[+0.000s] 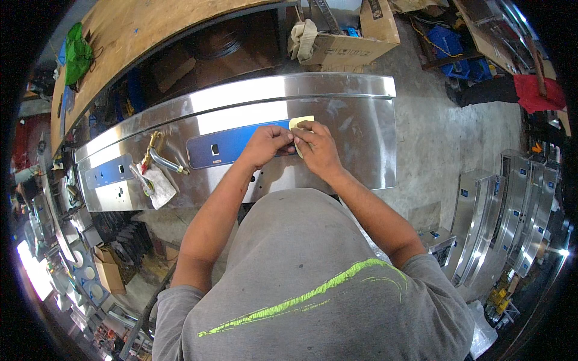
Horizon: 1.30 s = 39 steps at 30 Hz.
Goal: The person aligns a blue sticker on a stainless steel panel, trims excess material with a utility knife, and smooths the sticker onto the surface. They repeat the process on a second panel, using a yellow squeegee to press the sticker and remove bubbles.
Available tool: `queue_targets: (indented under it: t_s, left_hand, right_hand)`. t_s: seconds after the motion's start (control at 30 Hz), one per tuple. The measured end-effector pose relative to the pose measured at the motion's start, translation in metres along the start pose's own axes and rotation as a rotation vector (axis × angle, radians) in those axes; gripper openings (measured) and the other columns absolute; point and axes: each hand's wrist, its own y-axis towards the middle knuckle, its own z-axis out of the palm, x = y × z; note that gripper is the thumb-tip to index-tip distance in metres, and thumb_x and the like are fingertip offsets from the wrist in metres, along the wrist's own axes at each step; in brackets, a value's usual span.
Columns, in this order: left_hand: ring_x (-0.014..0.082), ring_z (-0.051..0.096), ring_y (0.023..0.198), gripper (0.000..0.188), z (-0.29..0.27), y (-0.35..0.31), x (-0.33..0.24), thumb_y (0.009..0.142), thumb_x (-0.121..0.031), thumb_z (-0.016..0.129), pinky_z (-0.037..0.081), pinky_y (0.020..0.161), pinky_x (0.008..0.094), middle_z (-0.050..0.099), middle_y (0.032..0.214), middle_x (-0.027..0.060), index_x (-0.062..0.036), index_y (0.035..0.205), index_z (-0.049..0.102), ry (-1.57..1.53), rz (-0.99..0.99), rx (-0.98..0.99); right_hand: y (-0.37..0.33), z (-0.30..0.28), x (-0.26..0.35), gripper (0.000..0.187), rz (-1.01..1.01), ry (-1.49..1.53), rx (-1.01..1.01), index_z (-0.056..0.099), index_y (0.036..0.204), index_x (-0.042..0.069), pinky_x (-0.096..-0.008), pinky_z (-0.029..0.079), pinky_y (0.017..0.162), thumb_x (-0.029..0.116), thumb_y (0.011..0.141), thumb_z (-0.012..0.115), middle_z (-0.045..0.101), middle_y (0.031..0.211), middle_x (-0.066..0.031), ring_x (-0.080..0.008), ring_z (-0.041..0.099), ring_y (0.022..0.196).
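Observation:
A long blue label with rounded corners and a small cut-out lies along a shiny sheet-metal panel. Over the label's right end, my left hand has its fingers bent and closed together. What they pinch is too small to make out. My right hand meets it fingertip to fingertip. Its fingers are closed on a pale yellow piece of paper, which sticks out past them. The hands cover the label's right end.
Left on the panel lie a brass valve with a metal tube, a white cloth and a second blue label. Behind stand a wooden bench and a cardboard box. More metal panels stand at right.

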Motion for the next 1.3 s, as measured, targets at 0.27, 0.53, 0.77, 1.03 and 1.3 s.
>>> queue_targets:
  t_s: [0.27,0.53,0.77,1.03,1.3]
  left_hand:
    - [0.0118,0.068,0.077,0.017,-0.002,0.004,0.007,0.099,-0.017,0.063,0.057,0.073,0.0271,0.071,0.089,0.0044,-0.0024,0.099,0.071,-0.082,-0.011,0.007]
    - [0.0105,0.066,0.073,0.017,-0.002,0.007,0.015,0.100,-0.018,0.062,0.056,0.070,0.0261,0.070,0.085,0.0032,-0.0030,0.095,0.069,-0.154,-0.021,0.031]
    - [0.0125,0.066,0.075,0.016,-0.003,0.007,0.013,0.099,-0.019,0.065,0.056,0.073,0.0275,0.070,0.088,0.0045,-0.0031,0.100,0.070,-0.164,-0.011,0.072]
    - [0.0129,0.067,0.080,0.018,-0.001,0.010,0.019,0.099,-0.018,0.065,0.057,0.075,0.0277,0.071,0.091,0.0051,-0.0015,0.103,0.070,-0.130,0.036,0.089]
    - [0.0124,0.066,0.086,0.017,-0.008,0.012,0.021,0.096,-0.017,0.069,0.056,0.082,0.0291,0.070,0.096,0.0035,-0.0030,0.106,0.067,-0.181,0.070,0.134]
  right_hand:
    - [0.002,-0.002,0.001,0.025,0.001,0.016,0.038,0.074,0.115,0.008,-0.0416,0.047,0.097,0.016,0.095,0.063,0.065,0.115,-0.0108,-0.0297,0.060,0.110]
    - [0.003,-0.005,0.002,0.022,0.028,0.039,0.081,0.074,0.113,0.006,-0.0401,0.048,0.094,0.013,0.094,0.064,0.065,0.109,-0.0123,-0.0291,0.062,0.106]
    - [0.006,-0.003,-0.003,0.023,0.114,0.180,0.073,0.075,0.111,0.007,-0.0418,0.049,0.092,0.016,0.092,0.065,0.066,0.107,-0.0146,-0.0330,0.062,0.101]
    - [0.012,-0.010,0.002,0.024,0.351,0.154,0.180,0.074,0.110,0.004,-0.0354,0.052,0.086,0.017,0.090,0.071,0.070,0.106,-0.0139,-0.0258,0.068,0.097]
    - [0.016,-0.007,0.019,0.022,0.351,0.032,0.063,0.075,0.099,0.001,-0.0381,0.054,0.083,0.018,0.086,0.073,0.071,0.101,-0.0164,-0.0309,0.070,0.092]
